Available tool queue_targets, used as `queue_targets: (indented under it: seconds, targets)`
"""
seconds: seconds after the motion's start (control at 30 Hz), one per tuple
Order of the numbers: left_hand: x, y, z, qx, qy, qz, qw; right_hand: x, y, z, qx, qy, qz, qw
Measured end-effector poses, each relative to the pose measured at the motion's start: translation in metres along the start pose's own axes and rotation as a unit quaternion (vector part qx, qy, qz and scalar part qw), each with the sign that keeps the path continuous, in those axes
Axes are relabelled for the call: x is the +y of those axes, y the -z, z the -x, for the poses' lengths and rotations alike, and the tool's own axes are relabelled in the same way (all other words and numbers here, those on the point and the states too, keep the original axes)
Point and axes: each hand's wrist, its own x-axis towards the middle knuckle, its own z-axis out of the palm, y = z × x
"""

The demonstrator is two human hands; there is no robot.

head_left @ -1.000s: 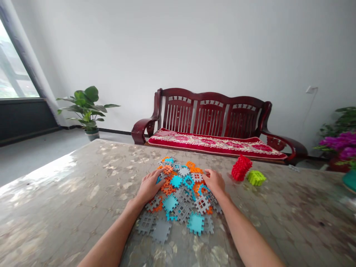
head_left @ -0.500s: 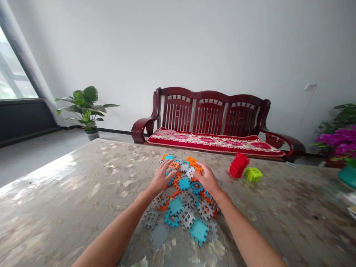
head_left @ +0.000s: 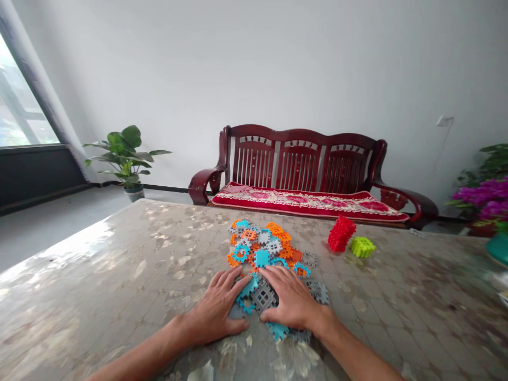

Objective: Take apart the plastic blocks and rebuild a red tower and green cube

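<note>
A loose heap of notched plastic building tiles lies on the table before me. Its far end mixes orange tiles (head_left: 284,236) with blue tiles (head_left: 262,258), while grey pieces gather at the near end. My left hand (head_left: 216,307) rests against the near left side of the heap, fingers stretched and thumb apart. Opposite it, my right hand (head_left: 293,299) lies over the near right part, its fingers apart from its thumb. Between the hands sits a grey lattice tile (head_left: 263,296). Tiles under my right palm are partly hidden.
To the right of the heap stand a red stack of tiles (head_left: 341,234) and a lower yellow-green stack (head_left: 362,247). Beyond the patterned table (head_left: 159,233) is a dark wooden bench (head_left: 297,159). A teal flowerpot (head_left: 498,248) is at the right edge.
Both hands have drawn back toward me from the far part of the heap to its near end. Near tiles are pushed closer together, and the far tiles are uncovered.
</note>
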Motion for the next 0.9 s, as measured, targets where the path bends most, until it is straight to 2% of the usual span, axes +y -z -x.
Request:
queue_targets:
  seconds: [0.2, 0.37, 0.47, 0.57, 0.73, 0.8, 0.9]
  targets:
    - [0.011, 0.005, -0.027, 0.054, 0.002, 0.009, 0.998, -0.005, -0.001, -0.022, 0.047, 0.005, -0.003, 0.999]
    - [0.011, 0.001, -0.04, 0.064, 0.0, 0.012, 0.998, -0.002, -0.008, -0.032, 0.075, -0.01, -0.057, 0.996]
    - [0.008, 0.0, -0.053, 0.063, 0.046, 0.042, 0.996, 0.0, -0.006, -0.04, 0.106, -0.028, -0.109, 0.988]
    - [0.005, 0.003, -0.075, 0.091, 0.096, 0.075, 0.988, 0.004, 0.003, -0.055, 0.126, -0.056, -0.172, 0.975]
    - [-0.002, 0.02, -0.114, 0.165, 0.112, 0.117, 0.973, 0.02, 0.03, -0.09, 0.132, -0.106, -0.274, 0.947]
    - [-0.005, 0.026, -0.119, 0.185, 0.12, 0.098, 0.971, 0.03, 0.038, -0.096, 0.155, -0.113, -0.254, 0.948]
    - [-0.005, 0.028, -0.111, 0.214, 0.11, 0.056, 0.969, 0.054, 0.044, -0.088, 0.195, -0.135, -0.176, 0.955]
